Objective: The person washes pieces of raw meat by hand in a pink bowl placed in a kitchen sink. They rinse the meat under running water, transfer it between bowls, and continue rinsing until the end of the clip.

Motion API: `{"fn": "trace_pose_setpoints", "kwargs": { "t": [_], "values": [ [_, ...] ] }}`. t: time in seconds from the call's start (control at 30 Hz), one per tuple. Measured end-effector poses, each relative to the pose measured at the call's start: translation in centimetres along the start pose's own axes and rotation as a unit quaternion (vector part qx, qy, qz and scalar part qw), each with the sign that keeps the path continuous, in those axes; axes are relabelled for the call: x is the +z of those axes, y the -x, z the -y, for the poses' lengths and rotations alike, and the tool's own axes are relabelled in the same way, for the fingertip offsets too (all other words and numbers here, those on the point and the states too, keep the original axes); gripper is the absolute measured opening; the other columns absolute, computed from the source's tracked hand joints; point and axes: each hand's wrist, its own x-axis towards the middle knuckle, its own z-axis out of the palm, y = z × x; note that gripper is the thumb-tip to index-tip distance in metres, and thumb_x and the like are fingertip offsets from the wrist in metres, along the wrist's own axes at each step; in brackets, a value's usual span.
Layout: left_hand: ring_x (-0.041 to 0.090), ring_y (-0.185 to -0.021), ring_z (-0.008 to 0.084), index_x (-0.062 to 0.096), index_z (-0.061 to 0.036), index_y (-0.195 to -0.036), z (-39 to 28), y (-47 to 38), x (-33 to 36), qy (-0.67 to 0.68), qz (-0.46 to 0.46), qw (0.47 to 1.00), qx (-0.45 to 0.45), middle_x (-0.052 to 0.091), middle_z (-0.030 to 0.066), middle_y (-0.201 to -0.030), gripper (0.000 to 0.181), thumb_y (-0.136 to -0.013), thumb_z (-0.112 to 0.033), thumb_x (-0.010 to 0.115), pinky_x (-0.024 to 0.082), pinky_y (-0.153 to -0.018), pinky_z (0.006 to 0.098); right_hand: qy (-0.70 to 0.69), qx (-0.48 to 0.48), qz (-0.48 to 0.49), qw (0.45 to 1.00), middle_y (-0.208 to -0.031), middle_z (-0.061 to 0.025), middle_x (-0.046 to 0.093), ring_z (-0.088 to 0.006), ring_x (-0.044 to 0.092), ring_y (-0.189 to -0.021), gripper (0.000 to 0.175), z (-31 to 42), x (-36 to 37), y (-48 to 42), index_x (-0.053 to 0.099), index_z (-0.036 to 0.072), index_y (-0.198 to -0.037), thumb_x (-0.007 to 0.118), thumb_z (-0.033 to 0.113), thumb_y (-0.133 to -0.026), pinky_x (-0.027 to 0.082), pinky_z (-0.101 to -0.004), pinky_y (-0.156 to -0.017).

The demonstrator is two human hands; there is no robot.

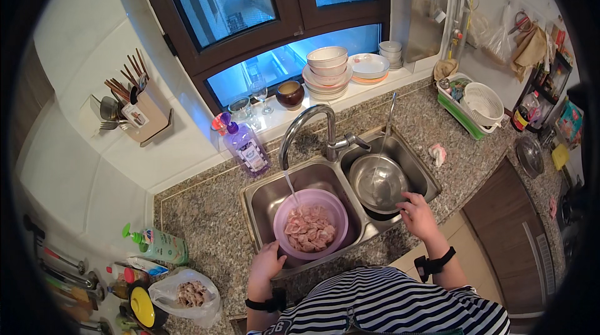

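Water runs from the chrome faucet (307, 119) into a purple plastic basin (344, 213) in the left sink bowl. Raw meat pieces (310, 228) fill the basin's lower part. My left hand (268, 260) rests at the basin's near left side, by the sink's front edge; whether it grips the rim I cannot tell. My right hand (416, 213) is at the near right rim of a metal bowl (378, 182) in the right sink bowl, fingers spread, with nothing held. A thin stream from a small second tap (390, 114) falls into that metal bowl.
A purple pump bottle (248, 150) stands behind the left sink bowl. Stacked bowls (327, 70) and glasses line the windowsill. At left are a green pump bottle (164, 245) and a plastic bag (164, 283) holding food pieces. A crumpled cloth (437, 154) and a dish basket (483, 103) lie right.
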Motion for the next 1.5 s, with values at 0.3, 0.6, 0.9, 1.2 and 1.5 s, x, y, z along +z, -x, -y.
{"fn": "trace_pose_setpoints", "kwargs": {
  "t": [0.3,0.6,0.9,1.2,1.5],
  "values": [
    [0.044,-0.127,0.0392,0.045,-0.0039,-0.136,0.5,-0.4,0.4,0.018,-0.029,0.999,0.027,0.048,0.0243,-0.136,0.063,-0.081,-0.021,0.069,0.037,-0.107,0.0433,0.019,-0.011,0.005,1.000,-0.119,-0.0170,0.058,-0.0367,0.055,-0.106,0.019,-0.5,0.9,0.6,0.065,0.003,-0.096,0.064,0.004,-0.077,0.047,-0.0425,-0.092],
    [0.046,-0.124,0.0402,0.047,0.0005,-0.133,0.4,0.3,0.6,0.026,-0.023,0.999,0.038,0.050,0.0260,-0.133,0.059,-0.080,-0.016,0.069,0.038,-0.106,0.0424,0.017,0.008,0.026,0.999,-0.121,-0.0125,0.058,-0.0323,0.053,-0.112,0.025,-0.4,0.9,1.5,0.065,0.005,-0.099,0.065,0.003,-0.075,0.046,-0.0403,-0.094],
    [0.046,-0.125,0.0395,0.046,0.0008,-0.134,0.7,0.8,0.7,0.030,-0.002,0.999,0.023,0.050,0.0247,-0.133,0.059,-0.082,-0.015,0.067,0.037,-0.106,0.0426,0.020,0.019,0.045,0.999,-0.121,-0.0094,0.059,-0.0297,0.052,-0.115,0.026,-0.9,1.7,1.6,0.066,0.006,-0.101,0.064,0.004,-0.075,0.046,-0.0402,-0.096],
    [0.051,-0.118,0.0388,0.049,-0.0004,-0.132,-0.5,0.3,0.6,0.022,-0.019,0.999,0.046,0.053,0.0234,-0.129,0.056,-0.082,-0.016,0.067,0.042,-0.099,0.0418,0.022,0.025,0.050,0.998,-0.118,-0.0102,0.061,-0.0304,0.052,-0.116,0.024,-2.1,2.2,2.7,0.067,0.006,-0.101,0.064,0.007,-0.078,0.045,-0.0403,-0.098],
    [0.052,-0.117,0.0389,0.049,-0.0001,-0.131,-0.2,-0.2,1.1,0.032,-0.007,0.998,0.055,0.054,0.0227,-0.128,0.055,-0.081,-0.015,0.067,0.043,-0.098,0.0426,0.020,0.043,0.068,0.997,-0.114,-0.0105,0.063,-0.0306,0.053,-0.114,0.021,-2.7,2.7,3.7,0.069,0.006,-0.099,0.064,0.007,-0.078,0.045,-0.0399,-0.097]
  ]
}}
